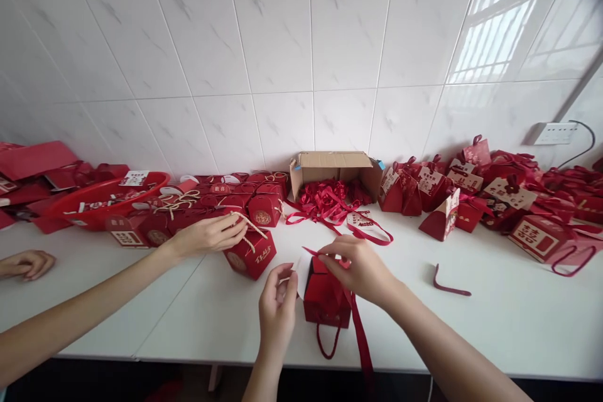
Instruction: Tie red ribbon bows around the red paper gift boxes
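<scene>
A small red gift box (pixel 326 301) stands on the white table (pixel 494 320) in front of me. My left hand (pixel 277 309) is beside its left side, fingers pinched on a white paper tag (pixel 303 275). My right hand (pixel 358 269) is over the box top, fingers closed on a red ribbon (pixel 362 339) that trails down over the table's front edge. A loop of ribbon hangs below the box.
A co-worker's hand (pixel 210 235) reaches in from the left and holds the rope handle of another red box (pixel 252 255); a second hand (pixel 27 264) rests far left. An open cardboard carton (pixel 334 166) spills red ribbons. Finished red boxes (pixel 471 198) line the wall; a red basket (pixel 101 201) sits left. One loose ribbon piece (pixel 447 287) lies right.
</scene>
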`<state>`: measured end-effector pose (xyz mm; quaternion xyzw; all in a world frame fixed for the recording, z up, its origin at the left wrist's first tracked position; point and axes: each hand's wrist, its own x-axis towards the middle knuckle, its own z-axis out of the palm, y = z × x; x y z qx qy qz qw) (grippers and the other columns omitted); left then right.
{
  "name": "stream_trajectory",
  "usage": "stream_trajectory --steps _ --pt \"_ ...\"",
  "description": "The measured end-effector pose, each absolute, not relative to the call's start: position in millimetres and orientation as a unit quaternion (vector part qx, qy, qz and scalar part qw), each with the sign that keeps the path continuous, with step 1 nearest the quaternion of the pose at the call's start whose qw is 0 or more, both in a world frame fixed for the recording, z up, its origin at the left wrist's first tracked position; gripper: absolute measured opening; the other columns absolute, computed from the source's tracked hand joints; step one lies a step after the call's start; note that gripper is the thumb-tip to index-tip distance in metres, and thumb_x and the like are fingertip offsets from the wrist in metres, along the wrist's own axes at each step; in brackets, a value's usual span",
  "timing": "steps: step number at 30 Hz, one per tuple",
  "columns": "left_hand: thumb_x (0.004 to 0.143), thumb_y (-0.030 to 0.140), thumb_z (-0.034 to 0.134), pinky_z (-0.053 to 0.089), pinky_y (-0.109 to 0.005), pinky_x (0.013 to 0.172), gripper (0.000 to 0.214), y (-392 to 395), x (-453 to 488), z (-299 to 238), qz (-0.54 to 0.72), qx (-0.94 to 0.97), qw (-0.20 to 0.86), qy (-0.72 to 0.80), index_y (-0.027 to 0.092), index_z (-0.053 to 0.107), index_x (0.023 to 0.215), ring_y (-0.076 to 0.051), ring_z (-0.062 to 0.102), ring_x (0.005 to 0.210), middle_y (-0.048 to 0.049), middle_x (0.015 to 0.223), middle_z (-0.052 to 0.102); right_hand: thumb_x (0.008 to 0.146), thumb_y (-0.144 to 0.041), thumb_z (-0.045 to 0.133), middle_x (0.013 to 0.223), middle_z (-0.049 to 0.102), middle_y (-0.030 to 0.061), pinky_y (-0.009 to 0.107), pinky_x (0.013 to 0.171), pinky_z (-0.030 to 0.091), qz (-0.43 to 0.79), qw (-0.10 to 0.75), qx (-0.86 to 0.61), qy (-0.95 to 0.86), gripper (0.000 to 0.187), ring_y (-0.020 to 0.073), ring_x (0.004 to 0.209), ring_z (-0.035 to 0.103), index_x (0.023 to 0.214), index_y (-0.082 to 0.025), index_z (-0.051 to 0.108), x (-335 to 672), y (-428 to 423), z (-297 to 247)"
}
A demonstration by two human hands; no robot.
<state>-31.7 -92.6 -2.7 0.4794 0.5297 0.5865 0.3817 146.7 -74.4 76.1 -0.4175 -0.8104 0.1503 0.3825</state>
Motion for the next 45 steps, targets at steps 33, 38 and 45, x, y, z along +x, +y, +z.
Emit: stream_trajectory --steps 33,38,45 --pt "0.075 0.046 0.061 0.053 -0.029 0.067 0.036 -71.7 -28.8 8.2 0.531 0.531 0.379 0.541 0.017 0.062 0.096 -0.021 0.066 0.081 -0.0082 0.088 0.069 0.089 -0.021 0.051 0.082 0.069 0.0044 0.031 0.074 0.044 0.034 0.245 -0.426 -0.870 0.020 0.0189 0.078 0.057 0.094 -0.020 0.070 129.5 -64.4 50.4" --pt "0.068 0.031 0.064 0.046 -0.046 0.082 0.025 -62.1 -72.2 -13.4 0.514 0.506 0.285 0.632 0.020 0.058 0.089 -0.029 0.062 0.086 -0.0059 0.076 0.063 0.088 -0.034 0.055 0.130 0.053 0.0099 0.037 0.092 0.047 0.135 0.437 -0.419 -0.784 0.048 0.0219 0.110 0.055 0.134 -0.024 0.045 168.2 -76.0 43.9" --pt "0.074 0.038 0.060 0.029 -0.047 0.104 0.027 -77.7 -96.5 -26.2 0.510 0.503 0.247 0.652 0.020 0.058 0.094 -0.036 0.038 0.127 -0.0140 0.120 0.056 0.081 -0.038 0.065 0.121 0.054 0.0082 0.038 0.089 0.051 0.368 0.467 -0.482 -0.644 0.048 0.0201 0.101 0.061 0.122 -0.027 0.042 206.1 -119.6 -14.7"
